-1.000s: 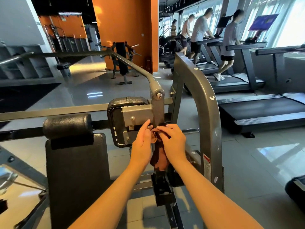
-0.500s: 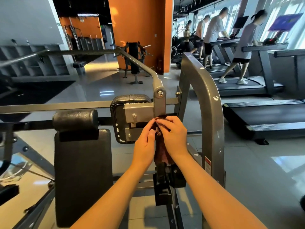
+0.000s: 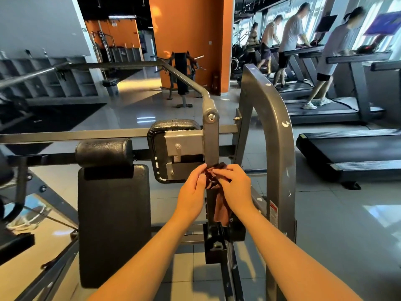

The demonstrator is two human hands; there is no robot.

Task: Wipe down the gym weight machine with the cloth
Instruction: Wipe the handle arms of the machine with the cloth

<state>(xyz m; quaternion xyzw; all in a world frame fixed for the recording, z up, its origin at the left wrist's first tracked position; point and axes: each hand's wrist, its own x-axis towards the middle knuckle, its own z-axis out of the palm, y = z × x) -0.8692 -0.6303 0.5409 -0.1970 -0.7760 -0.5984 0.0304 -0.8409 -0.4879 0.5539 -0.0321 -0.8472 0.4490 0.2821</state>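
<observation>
While left hand (image 3: 191, 194), right hand (image 3: 235, 187) grip cloth (image 3: 220, 210), it hugs bar (image 3: 210, 140).

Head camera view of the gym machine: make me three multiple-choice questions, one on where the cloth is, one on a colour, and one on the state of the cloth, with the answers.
1. Where is the cloth?
A. On a treadmill belt.
B. Against the upright grey bar, between the left hand and the right hand.
C. On the floor.

2. What colour is the pillar behind the machine?
A. Green.
B. White.
C. Orange.

3. How does the cloth lie?
A. Bunched, with one end hanging down.
B. Spread out flat.
C. Folded in a neat square.

Answers:
1 B: both hands meet on it at the bar.
2 C: the pillar is plainly orange.
3 A: it is crumpled at the fingers and a strip hangs below the right hand.
</observation>
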